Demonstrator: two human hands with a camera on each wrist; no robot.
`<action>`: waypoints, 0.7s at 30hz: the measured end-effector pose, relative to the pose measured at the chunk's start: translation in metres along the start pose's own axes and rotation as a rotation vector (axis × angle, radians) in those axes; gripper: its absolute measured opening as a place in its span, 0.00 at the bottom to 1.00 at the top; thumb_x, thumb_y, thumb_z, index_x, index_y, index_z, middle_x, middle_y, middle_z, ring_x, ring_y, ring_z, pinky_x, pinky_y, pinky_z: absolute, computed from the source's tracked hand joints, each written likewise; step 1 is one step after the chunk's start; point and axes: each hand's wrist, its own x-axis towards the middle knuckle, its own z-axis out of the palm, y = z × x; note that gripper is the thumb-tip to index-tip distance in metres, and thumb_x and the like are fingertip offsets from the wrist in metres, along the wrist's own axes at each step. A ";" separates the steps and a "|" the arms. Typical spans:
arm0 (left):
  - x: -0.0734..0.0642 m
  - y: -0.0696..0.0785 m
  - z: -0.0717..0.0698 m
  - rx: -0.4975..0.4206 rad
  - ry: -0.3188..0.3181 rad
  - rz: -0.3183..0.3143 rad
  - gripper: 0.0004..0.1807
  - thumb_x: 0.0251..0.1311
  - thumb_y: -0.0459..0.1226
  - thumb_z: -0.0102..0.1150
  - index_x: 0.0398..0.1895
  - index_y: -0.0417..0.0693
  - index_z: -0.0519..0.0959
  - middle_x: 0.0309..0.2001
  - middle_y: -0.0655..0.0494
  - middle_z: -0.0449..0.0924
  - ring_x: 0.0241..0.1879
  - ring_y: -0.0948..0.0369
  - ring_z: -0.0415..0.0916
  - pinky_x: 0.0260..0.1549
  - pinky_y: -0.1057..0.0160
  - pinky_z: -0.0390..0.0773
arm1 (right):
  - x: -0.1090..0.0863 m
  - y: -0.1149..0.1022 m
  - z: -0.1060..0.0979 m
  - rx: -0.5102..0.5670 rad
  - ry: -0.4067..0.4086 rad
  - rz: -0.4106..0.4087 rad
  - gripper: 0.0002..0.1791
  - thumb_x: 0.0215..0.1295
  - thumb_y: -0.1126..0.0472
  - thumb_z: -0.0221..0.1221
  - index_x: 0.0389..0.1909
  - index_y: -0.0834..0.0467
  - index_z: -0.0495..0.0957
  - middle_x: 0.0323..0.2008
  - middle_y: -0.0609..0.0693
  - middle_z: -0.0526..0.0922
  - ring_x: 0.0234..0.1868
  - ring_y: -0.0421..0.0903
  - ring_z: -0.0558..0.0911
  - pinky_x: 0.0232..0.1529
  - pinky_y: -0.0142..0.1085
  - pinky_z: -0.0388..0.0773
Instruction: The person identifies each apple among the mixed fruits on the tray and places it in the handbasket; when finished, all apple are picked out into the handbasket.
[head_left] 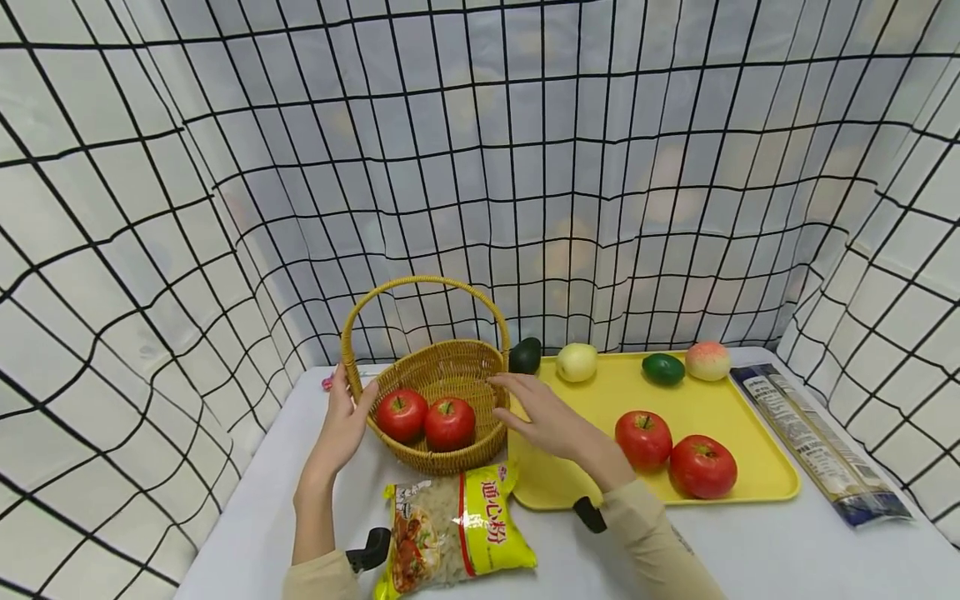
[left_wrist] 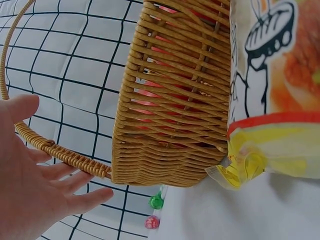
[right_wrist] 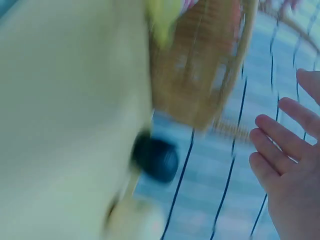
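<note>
A wicker basket (head_left: 442,458) with a tall arched handle stands at the left and holds two red apples (head_left: 401,415) (head_left: 450,423). At its left side, my left hand (head_left: 343,429) touches the base of the handle. In the left wrist view, that hand's fingers (left_wrist: 60,185) are spread and fairly straight along the handle (left_wrist: 65,156), not curled round it. My right hand (head_left: 551,417) is by the basket's right rim, its fingers extended with nothing in them. The right wrist view is blurred, but shows the right palm open near the basket (right_wrist: 192,75).
A yellow tray (head_left: 600,392) carries two red apples (head_left: 643,440), a pale yellow fruit (head_left: 577,362), a dark green fruit (head_left: 663,369) and a peach (head_left: 707,361). A pasta bag (head_left: 442,525) lies in front. A long packet (head_left: 817,442) is at right. Black netting (head_left: 525,200) surrounds the table.
</note>
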 end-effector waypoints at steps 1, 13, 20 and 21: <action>0.000 0.000 0.000 0.001 0.000 -0.001 0.47 0.81 0.50 0.41 0.82 0.43 0.23 0.83 0.36 0.25 0.82 0.36 0.30 0.77 0.29 0.41 | -0.008 0.010 -0.006 -0.004 0.027 0.024 0.31 0.79 0.48 0.54 0.77 0.53 0.63 0.77 0.55 0.66 0.79 0.56 0.64 0.79 0.55 0.61; -0.006 -0.001 -0.003 0.034 -0.002 -0.029 0.48 0.80 0.50 0.42 0.82 0.42 0.22 0.83 0.33 0.26 0.81 0.32 0.34 0.75 0.28 0.45 | -0.063 0.095 -0.044 -0.172 0.054 0.271 0.36 0.78 0.46 0.54 0.77 0.63 0.61 0.77 0.69 0.61 0.79 0.70 0.57 0.78 0.67 0.49; -0.002 0.001 0.001 0.028 -0.001 -0.019 0.48 0.80 0.52 0.41 0.82 0.44 0.22 0.83 0.34 0.27 0.82 0.34 0.35 0.76 0.28 0.46 | -0.066 0.095 -0.044 -0.253 -0.041 0.329 0.37 0.76 0.43 0.54 0.75 0.64 0.63 0.75 0.71 0.63 0.77 0.72 0.58 0.77 0.68 0.52; -0.001 0.002 0.002 0.027 -0.001 -0.018 0.48 0.80 0.52 0.41 0.82 0.44 0.22 0.83 0.34 0.27 0.82 0.34 0.34 0.76 0.28 0.45 | -0.067 0.096 -0.045 -0.270 -0.051 0.342 0.37 0.76 0.43 0.55 0.74 0.63 0.64 0.74 0.70 0.63 0.77 0.72 0.58 0.77 0.67 0.52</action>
